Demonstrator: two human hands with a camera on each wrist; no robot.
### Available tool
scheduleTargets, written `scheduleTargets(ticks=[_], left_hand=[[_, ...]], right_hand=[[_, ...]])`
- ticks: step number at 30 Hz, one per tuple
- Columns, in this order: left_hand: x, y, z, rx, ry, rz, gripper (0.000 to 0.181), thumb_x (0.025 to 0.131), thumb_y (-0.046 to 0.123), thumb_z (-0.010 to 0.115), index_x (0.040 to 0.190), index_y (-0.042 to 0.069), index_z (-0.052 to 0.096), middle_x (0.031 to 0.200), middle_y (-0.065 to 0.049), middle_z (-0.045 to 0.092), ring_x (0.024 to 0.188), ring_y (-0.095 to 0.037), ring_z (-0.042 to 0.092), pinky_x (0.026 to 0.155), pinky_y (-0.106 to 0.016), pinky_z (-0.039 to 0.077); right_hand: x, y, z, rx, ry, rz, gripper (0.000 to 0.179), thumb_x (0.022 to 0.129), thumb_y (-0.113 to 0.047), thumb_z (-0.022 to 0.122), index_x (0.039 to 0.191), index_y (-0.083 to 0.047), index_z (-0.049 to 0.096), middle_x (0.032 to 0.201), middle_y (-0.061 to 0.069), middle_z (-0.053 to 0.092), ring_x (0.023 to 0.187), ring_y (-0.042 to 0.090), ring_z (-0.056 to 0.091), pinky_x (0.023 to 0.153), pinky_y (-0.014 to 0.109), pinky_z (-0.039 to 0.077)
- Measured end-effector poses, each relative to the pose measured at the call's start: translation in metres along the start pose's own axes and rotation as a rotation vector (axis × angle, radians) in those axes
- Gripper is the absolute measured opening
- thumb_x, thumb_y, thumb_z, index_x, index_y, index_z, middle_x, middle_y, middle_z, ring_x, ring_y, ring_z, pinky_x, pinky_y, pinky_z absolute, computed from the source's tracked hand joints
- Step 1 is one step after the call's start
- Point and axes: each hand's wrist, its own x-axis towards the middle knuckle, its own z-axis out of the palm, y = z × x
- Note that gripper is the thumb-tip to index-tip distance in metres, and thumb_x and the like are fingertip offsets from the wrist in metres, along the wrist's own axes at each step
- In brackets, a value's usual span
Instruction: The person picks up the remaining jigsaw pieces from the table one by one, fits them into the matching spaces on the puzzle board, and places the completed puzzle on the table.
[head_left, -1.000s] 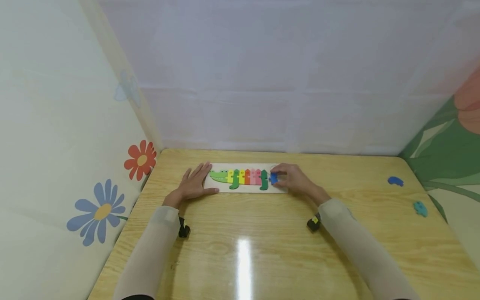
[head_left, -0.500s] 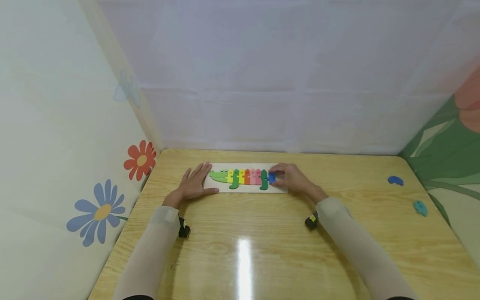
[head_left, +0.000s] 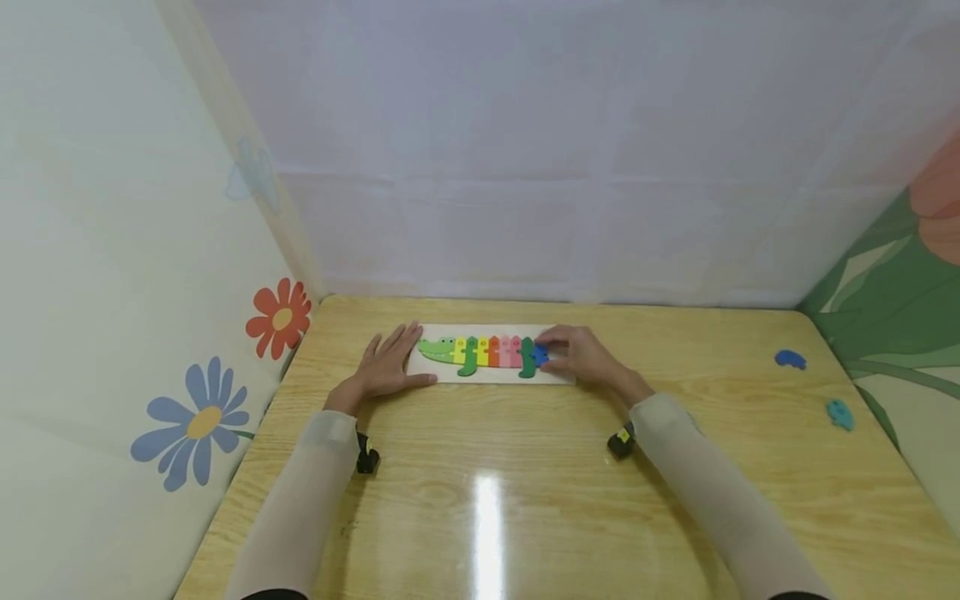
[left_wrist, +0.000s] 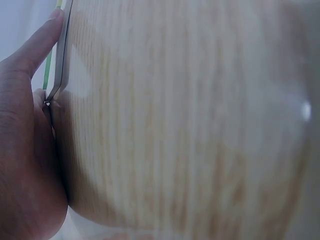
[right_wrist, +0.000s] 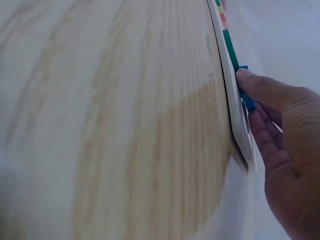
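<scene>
A white puzzle board (head_left: 495,377) lies near the back of the table, bearing a crocodile of coloured pieces, its green head (head_left: 437,351) at the left. My right hand (head_left: 588,357) pinches a blue puzzle piece (head_left: 541,356) between thumb and fingers, right beside the dark green leg piece (head_left: 527,358). In the right wrist view the blue piece (right_wrist: 250,102) sits at the board's surface, under the thumb. My left hand (head_left: 386,367) rests with spread fingers at the board's left end, its thumb along the near edge.
To the right on the wooden table (head_left: 480,442) lie a loose dark blue piece (head_left: 791,359) and a teal piece (head_left: 840,414). A white cloth wall stands behind the table, and flower-printed cloths flank both sides.
My right hand has moved slightly left, bringing the blue puzzle piece up against the dark green leg piece. The left hand stays in place on the board.
</scene>
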Motion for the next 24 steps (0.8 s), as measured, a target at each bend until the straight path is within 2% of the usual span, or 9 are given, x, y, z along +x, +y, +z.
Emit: scheduleTargets(ticks=[11,19,24], left_hand=[[0.0014,-0.0012,0.0001,0.001,0.006,0.004,0.119,0.089,0.079,0.063,0.172,0.011,0.01,0.179,-0.009,0.005,0.165,-0.034,0.002,0.127,-0.063,-0.007],[0.0005,-0.0002,-0.0012,0.002,0.012,0.004,0.115,0.091,0.073,0.065,0.172,0.011,0.011,0.179,-0.009,0.005,0.165,-0.033,0.001,0.127,-0.062,-0.007],[-0.0005,0.0001,-0.0008,0.002,0.007,0.008,0.118,0.09,0.077,0.064,0.171,0.01,0.011,0.179,-0.011,0.006,0.165,-0.035,0.002,0.127,-0.063,-0.007]], right_hand=[[0.0036,0.0005,0.0003,-0.027,-0.002,-0.008,0.047,0.085,-0.008,0.089,0.128,-0.002,0.073,0.132,0.015,0.072,0.128,0.034,0.066,0.114,0.051,0.047],[0.0057,0.0008,0.0004,-0.052,0.008,-0.064,0.045,0.085,-0.008,0.09,0.126,0.001,0.074,0.13,0.018,0.073,0.124,0.035,0.068,0.111,0.051,0.05],[0.0048,0.0005,0.001,-0.042,-0.007,-0.018,0.045,0.086,-0.009,0.089,0.127,-0.001,0.074,0.131,0.017,0.073,0.126,0.034,0.067,0.112,0.049,0.049]])
